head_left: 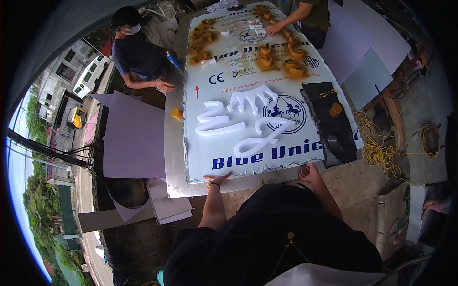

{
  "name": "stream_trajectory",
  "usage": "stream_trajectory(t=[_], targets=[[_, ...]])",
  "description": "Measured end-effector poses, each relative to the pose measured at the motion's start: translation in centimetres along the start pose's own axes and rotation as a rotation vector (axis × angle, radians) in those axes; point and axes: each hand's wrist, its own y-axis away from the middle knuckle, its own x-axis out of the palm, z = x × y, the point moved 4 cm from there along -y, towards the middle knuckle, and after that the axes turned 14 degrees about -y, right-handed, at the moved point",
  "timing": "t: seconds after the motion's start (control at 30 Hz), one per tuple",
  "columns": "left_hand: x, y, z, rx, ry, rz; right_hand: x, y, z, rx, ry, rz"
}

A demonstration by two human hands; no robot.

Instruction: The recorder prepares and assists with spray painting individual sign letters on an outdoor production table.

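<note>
A white printed panel with a crumpled film edge covers the table before me. My left hand rests against its near edge, fingers stretched out and holding nothing. Farther right, by the same edge, my right hand is closed with curled fingers; whatever may be inside is hidden. Nearest to both hands, white cut-out shapes lie on the panel: a zigzag piece, a looped piece and a crown-like piece. At the right lies a black sheet bearing an orange-brown cylinder.
Orange-painted pieces stand farther up the panel. A co-worker at the left has a blue spray can nearby; another person's hand reaches in from the far right. Yellow cord lies tangled at the right. Purple-grey sheets lean at the left.
</note>
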Motion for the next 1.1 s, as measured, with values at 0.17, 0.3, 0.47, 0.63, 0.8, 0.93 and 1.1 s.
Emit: stream_trajectory(t=[0.17,0.3,0.47,0.63,0.8,0.93,1.1], targets=[[0.4,-0.8,0.0,0.000,-0.003,-0.015,0.1,-0.2,0.0,0.022,0.006,0.003],[0.5,-1.1,-0.1,0.005,-0.003,-0.012,-0.1,-0.2,0.1,0.000,-0.008,-0.048],[0.1,-0.4,-0.1,-0.006,-0.004,-0.001,0.2,0.1,0.1,0.012,-0.007,-0.004],[0.0,-0.2,-0.1,-0.004,-0.005,-0.010,0.2,0.0,0.1,0.024,-0.025,-0.016],[0.1,-0.6,-0.2,-0.005,-0.044,-0.004,0.0,-0.4,0.2,0.017,-0.025,-0.037],[0.3,-1.0,0.0,-0.005,-0.042,0.001,0.0,-0.6,0.2,0.023,-0.017,-0.020],[0.8,-2.0,-0.1,0.007,-0.044,-0.027,-0.1,-0.5,0.2,0.004,-0.017,-0.014]])
